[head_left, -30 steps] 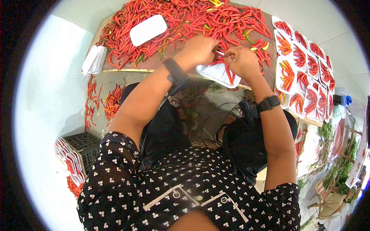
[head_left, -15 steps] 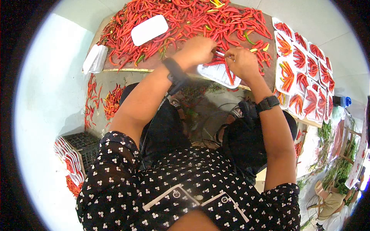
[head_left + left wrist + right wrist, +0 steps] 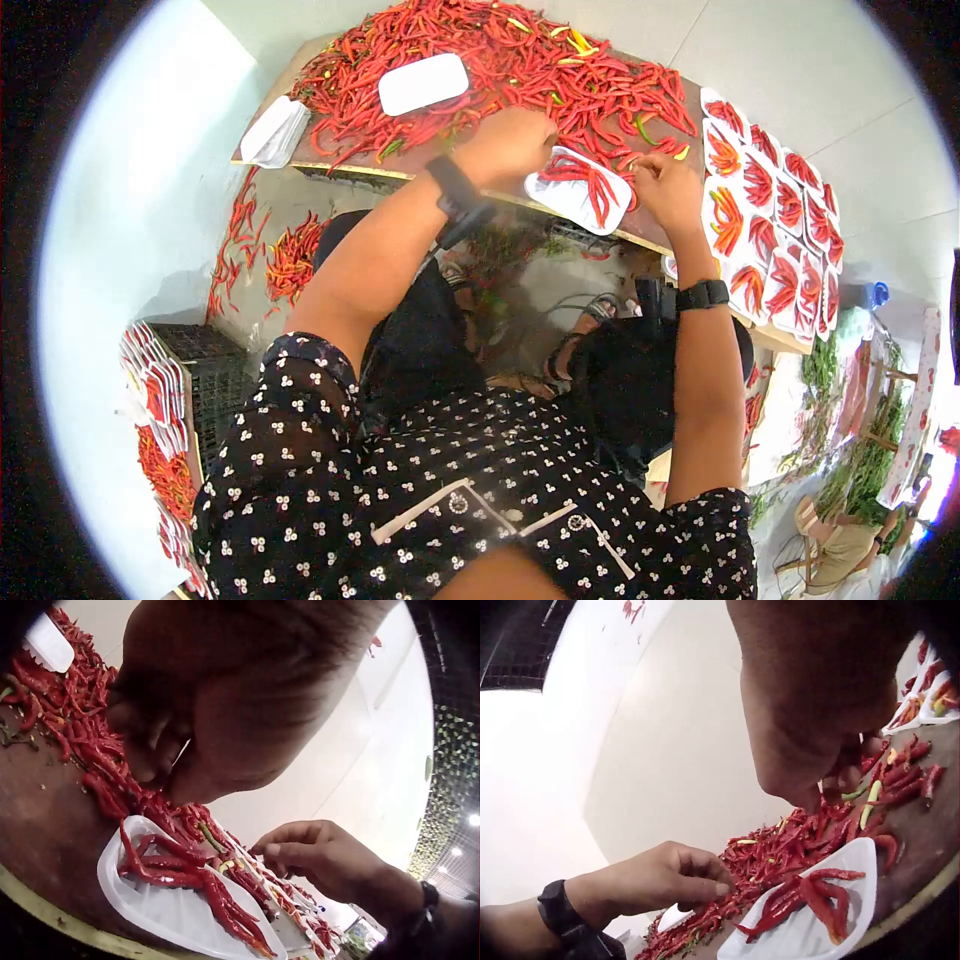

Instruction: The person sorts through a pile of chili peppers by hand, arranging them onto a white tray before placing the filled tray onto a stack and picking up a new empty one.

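Note:
A white foam tray [image 3: 577, 212] lies at the table's near edge with several red chillies [image 3: 600, 190] on it. Just left of its far corner is my left hand [image 3: 508, 148], its fingers bent down at the chilli heap [image 3: 97, 746]. Beyond the tray's right side, my right hand [image 3: 672, 195] has its thumb and fingers bent close together, over a few loose chillies [image 3: 904, 784] on the table. The fingertips of both hands are partly hidden, and I cannot tell whether either pinches a chilli.
On the heap rests an unfilled white tray [image 3: 423, 84]. A stack of trays [image 3: 276, 132] stands at the table's left corner. Rows of filled trays [image 3: 760, 185] cover the right end. Below left are a black crate [image 3: 212, 370] and more chillies [image 3: 292, 262] on the floor.
My hands have parted from close together over the tray. The right hand has moved right, off the chillies now lying on the tray. The head view has shifted slightly.

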`<state>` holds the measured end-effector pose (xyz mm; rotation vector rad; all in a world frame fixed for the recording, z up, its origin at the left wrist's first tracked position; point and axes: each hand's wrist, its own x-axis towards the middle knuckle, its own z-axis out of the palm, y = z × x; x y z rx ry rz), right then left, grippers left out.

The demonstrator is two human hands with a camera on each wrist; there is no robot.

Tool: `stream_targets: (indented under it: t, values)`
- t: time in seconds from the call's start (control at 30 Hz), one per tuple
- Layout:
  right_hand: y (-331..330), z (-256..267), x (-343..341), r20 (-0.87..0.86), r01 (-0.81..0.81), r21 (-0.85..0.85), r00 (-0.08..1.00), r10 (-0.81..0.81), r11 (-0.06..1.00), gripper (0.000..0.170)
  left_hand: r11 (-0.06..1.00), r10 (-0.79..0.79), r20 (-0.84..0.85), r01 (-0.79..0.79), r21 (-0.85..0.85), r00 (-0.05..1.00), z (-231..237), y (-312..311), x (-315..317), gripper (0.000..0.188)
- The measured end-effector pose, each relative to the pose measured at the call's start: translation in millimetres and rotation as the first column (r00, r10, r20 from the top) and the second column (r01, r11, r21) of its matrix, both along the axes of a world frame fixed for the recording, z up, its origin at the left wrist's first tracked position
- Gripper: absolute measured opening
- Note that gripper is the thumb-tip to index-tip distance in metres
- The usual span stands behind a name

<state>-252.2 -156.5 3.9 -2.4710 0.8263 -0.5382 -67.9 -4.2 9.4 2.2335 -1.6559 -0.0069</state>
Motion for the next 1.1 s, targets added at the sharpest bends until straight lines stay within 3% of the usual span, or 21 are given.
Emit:
stream_targets:
  t: [0.17, 0.23, 0.3, 0.43, 0.5, 0.57, 0.67, 0.73, 0.87, 0.93, 1.07, 1.1]
  values:
    - [4.9, 19.8, -19.6, 0.006, 0.085, 0.003, 0.996, -0.085, 0.996, 0.026, 0.999, -0.012, 0.034, 0.013, -0.036, 0.999, 15.3, 16.2, -1.9, 0.015]
    - [-9.2, 15.6, -29.0, 0.012, 0.138, -0.062, 0.990, -0.138, 0.988, 0.026, 0.997, -0.050, 0.007, 0.050, 0.060, 0.999, 27.9, 21.9, -1.2, 0.024]
    - [-17.0, 20.5, -39.8, 0.023, 0.140, -0.062, 0.990, -0.139, 0.988, 0.026, 0.997, -0.069, 0.013, 0.068, 0.046, 0.998, 35.2, 21.3, 2.0, 0.024]
    - [-29.9, 24.6, -47.6, -0.083, 0.217, 0.018, 0.973, -0.215, 0.976, 0.026, 0.990, -0.114, 0.066, 0.108, 0.094, 0.991, 46.6, 6.9, 9.1, 0.022]
    - [-34.3, 22.5, -48.2, -0.148, 0.191, 0.007, 0.971, -0.188, 0.982, 0.026, 0.985, -0.122, 0.062, 0.114, 0.127, 0.991, 50.2, 2.9, 5.3, 0.022]
    - [-57.1, -10.4, -41.6, -0.195, 0.176, -0.155, 0.959, -0.205, 0.972, 0.022, 0.981, -0.127, 0.061, 0.116, 0.157, 0.990, 45.7, -2.2, 5.1, 0.021]
    - [-52.4, -19.7, -34.3, -0.226, 0.172, -0.153, 0.953, -0.204, 0.973, 0.022, 0.980, -0.155, -0.012, 0.155, 0.126, 0.988, 13.0, -6.6, 11.5, 0.022]
    - [-47.7, -20.0, -28.3, -0.391, 0.109, -0.195, 0.903, -0.180, 0.975, 0.021, 0.968, -0.176, -0.025, 0.178, 0.179, 0.984, 14.1, -8.9, 7.1, 0.023]
    - [-44.6, -28.9, -14.6, -0.368, 0.063, -0.176, 0.921, -0.125, 0.982, 0.020, 0.948, -0.165, 0.006, 0.157, 0.276, 0.986, 16.0, -18.1, 4.3, 0.023]
    - [-38.3, -19.9, -5.9, -0.504, 0.039, -0.256, 0.847, -0.168, 0.966, 0.020, 0.939, -0.158, -0.001, 0.151, 0.310, 0.987, 14.0, -21.7, 6.9, 0.023]
    - [-33.8, -19.5, 4.0, -0.381, 0.097, -0.298, 0.900, -0.211, 0.950, 0.018, 0.932, -0.181, -0.027, 0.181, 0.315, 0.983, 10.1, -28.6, 14.9, 0.021]
    - [-23.8, 7.2, 5.7, -0.374, -0.018, -0.246, 0.924, -0.077, 0.969, 0.018, 0.929, -0.163, -0.054, 0.171, 0.329, 0.985, 10.1, -31.0, 17.3, 0.021]
